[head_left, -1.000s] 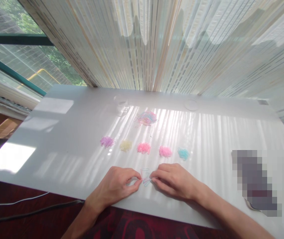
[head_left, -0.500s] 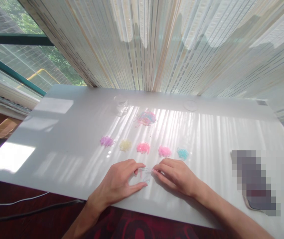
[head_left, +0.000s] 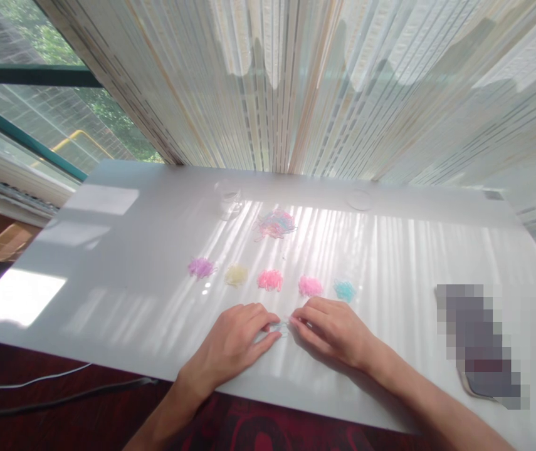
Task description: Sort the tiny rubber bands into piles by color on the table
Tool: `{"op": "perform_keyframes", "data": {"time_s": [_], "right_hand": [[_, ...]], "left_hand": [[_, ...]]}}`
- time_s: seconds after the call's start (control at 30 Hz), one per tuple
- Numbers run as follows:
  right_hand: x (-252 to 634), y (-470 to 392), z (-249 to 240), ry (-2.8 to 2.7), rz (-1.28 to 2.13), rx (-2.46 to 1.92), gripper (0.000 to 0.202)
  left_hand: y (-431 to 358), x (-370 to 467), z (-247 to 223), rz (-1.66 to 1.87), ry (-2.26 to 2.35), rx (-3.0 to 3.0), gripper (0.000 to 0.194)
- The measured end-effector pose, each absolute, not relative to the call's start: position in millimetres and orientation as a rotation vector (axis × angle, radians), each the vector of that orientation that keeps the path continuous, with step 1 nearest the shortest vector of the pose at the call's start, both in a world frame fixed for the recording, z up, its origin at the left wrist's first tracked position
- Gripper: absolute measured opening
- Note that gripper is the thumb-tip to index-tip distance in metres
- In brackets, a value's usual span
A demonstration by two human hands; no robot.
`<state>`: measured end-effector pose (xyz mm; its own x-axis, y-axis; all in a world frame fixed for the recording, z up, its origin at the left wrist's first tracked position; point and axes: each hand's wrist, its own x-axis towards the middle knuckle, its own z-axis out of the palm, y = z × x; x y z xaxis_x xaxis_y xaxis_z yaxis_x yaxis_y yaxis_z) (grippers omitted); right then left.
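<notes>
My left hand (head_left: 242, 338) rests over the near part of the table, thumb and fingertips a small gap apart around a few thin, pale loops that look like small rubber bands (head_left: 283, 327). From the other side my right hand (head_left: 331, 329) has thumb and fingers pinched together at these bands; what is in the pinch is too small to make out. Beyond my hands runs a row of small heaps: purple (head_left: 200, 267), yellow (head_left: 236, 275), coral pink (head_left: 270, 280), pink (head_left: 310, 286) and turquoise (head_left: 344, 289). A mixed-colour heap (head_left: 276, 223) lies behind them.
Toward the back of the white table (head_left: 155, 250) stands a clear jar (head_left: 231, 204), with a clear round lid (head_left: 358, 200) farther right. A blurred-out dark object (head_left: 479, 341) lies at the right. String curtains (head_left: 291, 94) hang along the far edge.
My left hand has moved slightly right, nearer my right hand, and its thumb and fingers have drawn closer together over the loose bands. My right hand stays almost in place.
</notes>
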<state>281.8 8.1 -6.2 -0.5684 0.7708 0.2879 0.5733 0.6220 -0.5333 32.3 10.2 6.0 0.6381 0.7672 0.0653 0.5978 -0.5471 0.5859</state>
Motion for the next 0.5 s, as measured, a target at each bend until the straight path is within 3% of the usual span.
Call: {"op": "perform_keyframes", "data": {"time_s": [0.5], "right_hand": [[279.6,8.2,-0.3,-2.287,0.499,-0.925,0.029]], "left_hand": [[13.4,39.8,8.8,0.663,1.051,2.149,0.006]]}}
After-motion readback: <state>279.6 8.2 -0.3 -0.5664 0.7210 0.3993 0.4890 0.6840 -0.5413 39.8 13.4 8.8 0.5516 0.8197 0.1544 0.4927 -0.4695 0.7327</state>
